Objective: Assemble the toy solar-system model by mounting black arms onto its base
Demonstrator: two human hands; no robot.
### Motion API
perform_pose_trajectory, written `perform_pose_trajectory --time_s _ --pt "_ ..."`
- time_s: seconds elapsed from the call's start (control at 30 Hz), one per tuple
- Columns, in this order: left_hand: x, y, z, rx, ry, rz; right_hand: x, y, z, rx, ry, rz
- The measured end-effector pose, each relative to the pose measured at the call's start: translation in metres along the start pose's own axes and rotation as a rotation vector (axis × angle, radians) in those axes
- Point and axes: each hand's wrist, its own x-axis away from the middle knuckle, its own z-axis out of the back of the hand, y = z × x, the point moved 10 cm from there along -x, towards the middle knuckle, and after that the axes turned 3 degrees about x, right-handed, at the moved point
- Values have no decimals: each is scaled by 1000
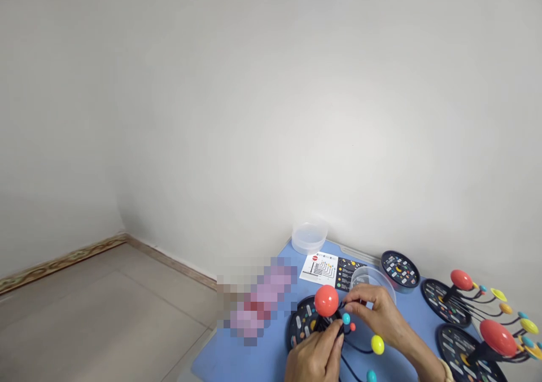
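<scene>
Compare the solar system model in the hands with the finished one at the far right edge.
The model in the hands shows few balls on its arms: blue, small red, yellow; the finished model carries a fuller fan of coloured balls. The left hand and right hand grip the first; the second stands untouched. Both have a large red ball on a dark round printed base.

solar-system model (326, 314) | red ball upright on black round base | thin arms – small coloured balls | blue table (254, 354)
</scene>
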Motion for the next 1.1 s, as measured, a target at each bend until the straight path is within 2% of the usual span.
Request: perform_pose_trajectory --time_s 0.17,0.4,0.47,0.57,0.63,0.7,0.77,0.87,0.97,1.1 --pt "1 -3 2 7 74 27 -1 9 -1 26 36 12" --pt "5 -8 -6 5 39 48 -1 10 -1 48 53 -10" --pt "6 -11 -8 -2 25 56 -1 7 9 61 51 -10" --pt "7 -13 -8 -24 26 61 1 6 36 137 52 -30" --pt "8 -13 -8 -36 31 62 3 14 57 282 85 -76" --pt "9 -14 -9 -34 35 67 5 27 69 461 71 -158" --pt "9 -15 -9 -29 39 66 7 43 68 614 -7 -240" --pt "11 -15 -10 -38 45 54 8 59 53 766 -129 -312" --pt "13 -16 -11 -47 64 46 8 62 43 862 -170 -329" --pt "14 -16 -11 -46 78 32 7 65 36 866 -201 -337"
